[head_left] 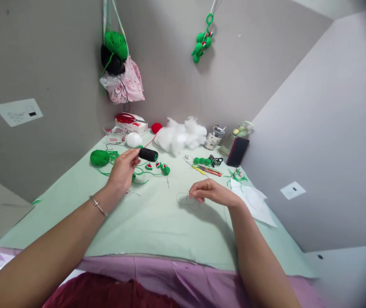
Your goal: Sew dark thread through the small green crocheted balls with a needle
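Observation:
My left hand [122,171] is closed on a black spool of thread [148,154] and holds it just above the pale green table cover [144,222]. A thin bracelet sits on that wrist. My right hand [208,191] hovers over the middle of the cover with its fingertips pinched together on something too thin to make out, possibly a strand of thread. Small green crochet pieces [163,168] and loose green yarn lie just beyond the spool. A green yarn ball [99,158] rests to the left.
White stuffing [179,134], a red ball [156,127], a white ball [134,140], a box [131,124], a pen cup [214,137], a dark phone [237,151], scissors [213,160] and white paper [253,203] line the back and right. A bag [122,81] and green crochet toy [202,42] hang on the wall.

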The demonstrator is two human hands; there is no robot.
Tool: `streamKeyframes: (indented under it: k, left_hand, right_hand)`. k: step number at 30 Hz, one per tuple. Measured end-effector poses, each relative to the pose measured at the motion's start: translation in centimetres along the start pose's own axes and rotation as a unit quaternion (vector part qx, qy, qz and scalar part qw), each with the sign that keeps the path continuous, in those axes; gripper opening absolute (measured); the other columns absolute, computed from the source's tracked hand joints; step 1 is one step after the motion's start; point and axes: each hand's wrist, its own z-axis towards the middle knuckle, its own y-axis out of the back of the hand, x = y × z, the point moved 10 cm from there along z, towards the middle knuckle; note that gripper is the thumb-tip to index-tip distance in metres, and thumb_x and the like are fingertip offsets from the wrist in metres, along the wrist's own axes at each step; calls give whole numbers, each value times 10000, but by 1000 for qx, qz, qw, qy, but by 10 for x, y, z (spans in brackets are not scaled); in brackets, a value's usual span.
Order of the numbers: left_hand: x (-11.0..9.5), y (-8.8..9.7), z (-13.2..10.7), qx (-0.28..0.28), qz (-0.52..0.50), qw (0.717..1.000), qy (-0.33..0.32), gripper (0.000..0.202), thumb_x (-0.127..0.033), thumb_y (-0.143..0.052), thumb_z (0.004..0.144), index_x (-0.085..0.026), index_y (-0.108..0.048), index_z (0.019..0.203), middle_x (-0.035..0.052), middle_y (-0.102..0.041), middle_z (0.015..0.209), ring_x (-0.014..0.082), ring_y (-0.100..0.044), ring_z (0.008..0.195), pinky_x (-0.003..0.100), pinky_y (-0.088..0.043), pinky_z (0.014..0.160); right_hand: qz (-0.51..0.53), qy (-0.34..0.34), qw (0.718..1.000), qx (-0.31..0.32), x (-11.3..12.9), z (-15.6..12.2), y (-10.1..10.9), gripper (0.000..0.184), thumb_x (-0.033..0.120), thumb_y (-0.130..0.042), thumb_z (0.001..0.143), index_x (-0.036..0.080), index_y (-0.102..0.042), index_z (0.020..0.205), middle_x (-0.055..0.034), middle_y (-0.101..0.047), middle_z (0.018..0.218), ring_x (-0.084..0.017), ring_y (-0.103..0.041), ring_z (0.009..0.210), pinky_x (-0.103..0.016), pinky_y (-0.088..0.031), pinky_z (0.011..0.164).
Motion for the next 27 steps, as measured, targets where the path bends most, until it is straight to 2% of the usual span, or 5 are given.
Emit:
streamKeyframes:
  k: [7,12,16,20,27]
  left_hand:
    - [3,-6,-3,17,5,1000,14,223,-314,-829,638,-171,-660,667,-30,-487,661,93,-430,637,201,-433,672]
    - [26,-45,-35,154,140,977,51,245,-405,-778,712,-170,-709,704,7,-583,745,142,-492,751,269,-410,771]
    - [36,-58,-47,218,182,957,60,253,-426,-739,763,-178,-721,720,21,-607,743,168,-507,773,299,-411,785]
    - [25,-37,-24,140,92,985,42,212,-369,-777,736,-170,-706,719,13,-598,748,136,-507,731,265,-452,769]
    - [-6,21,13,-60,-64,996,5,176,-231,-798,693,-188,-630,660,-34,-492,624,88,-462,608,183,-497,666]
  right_hand:
    - [-182,-60,960,-203,-16,-14,61,304,371,-652,851,162,-717,1061,-79,-691,971,-122,-516,654,-269,-418,618]
    - [116,86,978,-152,23,13,5,663,333,-762,783,275,-511,1394,-104,-563,1371,-106,-581,758,-239,-464,627]
    - [218,99,970,-43,38,33,-50,628,340,-786,778,203,-558,1347,-75,-696,1026,-109,-592,676,-235,-454,594]
    - [186,77,977,-68,27,27,-34,315,420,-665,893,118,-722,962,26,-564,590,-64,-455,527,-204,-361,529]
    - [2,-56,995,77,-2,-9,-10,380,460,-665,870,109,-766,975,-23,-651,649,-74,-449,541,-217,-368,524]
